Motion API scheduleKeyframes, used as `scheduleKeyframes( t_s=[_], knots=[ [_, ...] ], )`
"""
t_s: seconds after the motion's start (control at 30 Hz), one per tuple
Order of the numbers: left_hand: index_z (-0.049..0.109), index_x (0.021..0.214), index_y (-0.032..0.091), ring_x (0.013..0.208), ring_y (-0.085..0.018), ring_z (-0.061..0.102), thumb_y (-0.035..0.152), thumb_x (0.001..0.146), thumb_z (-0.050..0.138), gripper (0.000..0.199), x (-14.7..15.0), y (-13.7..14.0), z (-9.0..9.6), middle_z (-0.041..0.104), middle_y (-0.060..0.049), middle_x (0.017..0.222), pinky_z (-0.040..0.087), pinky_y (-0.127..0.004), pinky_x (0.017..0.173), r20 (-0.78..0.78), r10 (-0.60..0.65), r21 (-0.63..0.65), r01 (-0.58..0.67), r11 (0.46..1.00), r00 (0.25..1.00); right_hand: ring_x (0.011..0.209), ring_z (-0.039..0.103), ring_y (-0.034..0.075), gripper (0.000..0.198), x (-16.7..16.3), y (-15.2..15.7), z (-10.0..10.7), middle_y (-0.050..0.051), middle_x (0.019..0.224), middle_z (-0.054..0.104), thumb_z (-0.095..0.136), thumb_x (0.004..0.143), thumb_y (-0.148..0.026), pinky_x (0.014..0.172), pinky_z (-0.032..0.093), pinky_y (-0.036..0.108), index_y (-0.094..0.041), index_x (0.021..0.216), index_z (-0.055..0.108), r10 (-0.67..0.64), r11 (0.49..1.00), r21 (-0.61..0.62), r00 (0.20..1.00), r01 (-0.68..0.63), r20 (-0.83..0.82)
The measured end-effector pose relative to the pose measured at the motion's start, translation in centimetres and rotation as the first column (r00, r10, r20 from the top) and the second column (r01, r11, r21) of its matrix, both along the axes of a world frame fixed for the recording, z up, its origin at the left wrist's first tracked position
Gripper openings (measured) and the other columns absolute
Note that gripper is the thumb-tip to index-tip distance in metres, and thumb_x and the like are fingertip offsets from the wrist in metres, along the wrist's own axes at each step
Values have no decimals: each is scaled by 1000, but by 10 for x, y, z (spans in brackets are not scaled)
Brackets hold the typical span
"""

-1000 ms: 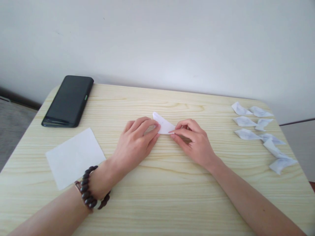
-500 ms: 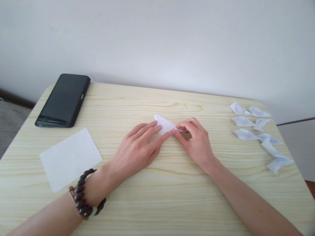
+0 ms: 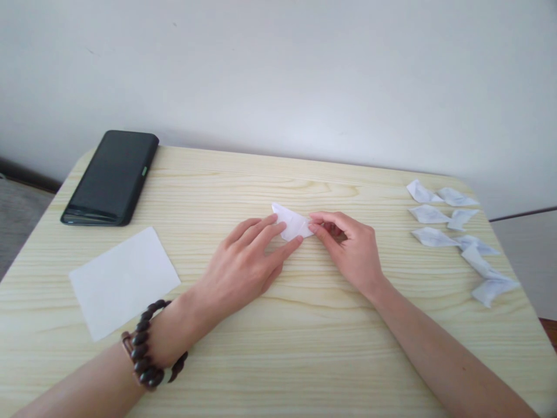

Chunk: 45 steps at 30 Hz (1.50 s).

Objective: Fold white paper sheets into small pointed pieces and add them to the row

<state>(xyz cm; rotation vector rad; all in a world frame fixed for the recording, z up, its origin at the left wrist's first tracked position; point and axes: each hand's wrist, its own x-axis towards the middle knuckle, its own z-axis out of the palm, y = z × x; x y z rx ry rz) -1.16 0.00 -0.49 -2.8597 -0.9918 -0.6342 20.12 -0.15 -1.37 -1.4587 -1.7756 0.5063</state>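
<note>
A small folded piece of white paper (image 3: pixel 294 223) lies on the table between my two hands. My left hand (image 3: pixel 243 258) rests on it from the left, its fingers spread and the fingertips and thumb pressing on the paper. With thumb and forefinger, my right hand (image 3: pixel 346 241) pinches the paper's right corner; the other fingers curl in behind. A beaded bracelet (image 3: pixel 141 348) circles my left wrist. Nearest to the left forearm lies a flat blank sheet of white paper (image 3: pixel 124 281).
A dark phone (image 3: pixel 113 177) lies at the back left of the wooden table (image 3: pixel 278 360). Several folded white paper pieces (image 3: pixel 435 237) are arranged in rows along the right edge. A pale wall (image 3: pixel 278 75) rises behind the table.
My right hand has shifted slightly right and now pinches the tip of the paper's right corner, showing more of the folded piece. The left hand has stayed nearly still.
</note>
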Motion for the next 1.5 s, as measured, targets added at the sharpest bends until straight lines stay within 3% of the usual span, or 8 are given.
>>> scheduleKeyframes(
  t_s=[0.1, 0.3, 0.5, 0.73, 0.93, 1.1, 1.3, 1.5],
  knots=[
    [64, 120, 19, 118, -30, 59, 14, 87, 55, 34, 1, 0, 0, 66, -11, 119, 53, -46, 95, 9, 1, 1, -1, 1000, 1000, 73, 64, 12, 14, -1, 0, 0, 1, 93, 73, 62, 87, -20, 69, 53, 26, -22, 99, 69, 20, 1000, 5, 1000, -20, -6],
    [65, 117, 17, 118, -30, 59, 13, 86, 56, 32, 2, -1, 0, 67, -12, 117, 54, -46, 95, 45, 15, -19, -14, 1000, 999, 87, 60, 19, 8, -3, -1, -2, 5, 88, 60, 66, 84, -29, 81, 51, 37, -21, 82, 65, -30, 994, 107, 993, 18, 117],
    [67, 109, 13, 112, -28, 62, 13, 88, 54, 25, 4, -3, 0, 68, -12, 112, 55, -44, 94, 102, 88, -50, -83, 995, 991, 89, 56, 21, 5, -1, -3, 2, 6, 89, 56, 57, 86, -21, 82, 48, 40, -20, 81, 59, 14, 998, 53, 985, -24, 172],
    [69, 101, 16, 107, -27, 65, 25, 90, 59, 17, 2, -3, -4, 69, -11, 110, 57, -42, 90, 144, 141, -40, -137, 990, 979, 88, 56, 20, 10, 0, -3, 3, 6, 90, 58, 55, 90, -23, 80, 46, 38, -19, 82, 59, 179, 982, 33, 966, -188, 186],
    [67, 90, 16, 109, -27, 65, 18, 90, 57, 10, 1, 0, -2, 72, -9, 107, 57, -40, 89, 166, 118, -3, -119, 993, 979, 88, 57, 17, 12, 0, -5, 3, 6, 97, 58, 53, 93, -26, 79, 48, 34, -20, 88, 61, 310, 950, 9, 946, -312, 96],
    [65, 90, 17, 105, -24, 67, 18, 89, 58, 7, 3, 0, -1, 74, -5, 103, 56, -38, 88, 196, 160, -14, -160, 987, 968, 90, 58, 17, 10, 0, -5, 5, 6, 97, 57, 56, 91, -24, 81, 49, 33, -19, 90, 65, 300, 953, 22, 950, -303, 90],
    [65, 83, 19, 104, -24, 67, 22, 90, 57, 11, 5, -1, 1, 73, -4, 93, 56, -35, 83, 126, 179, 7, -181, 983, 976, 91, 58, 19, 9, -2, -4, 3, 7, 100, 54, 59, 89, -25, 81, 50, 37, -21, 86, 66, 186, 980, 51, 977, -193, 106],
    [66, 96, 17, 103, -26, 68, 17, 89, 57, 11, 6, -5, 2, 73, -6, 98, 59, -38, 81, 96, 161, 51, -166, 985, 982, 94, 56, 20, 8, -2, -3, 0, 7, 101, 52, 62, 87, -28, 84, 49, 38, -20, 84, 65, 141, 989, 17, 982, -145, 124]
  ],
)
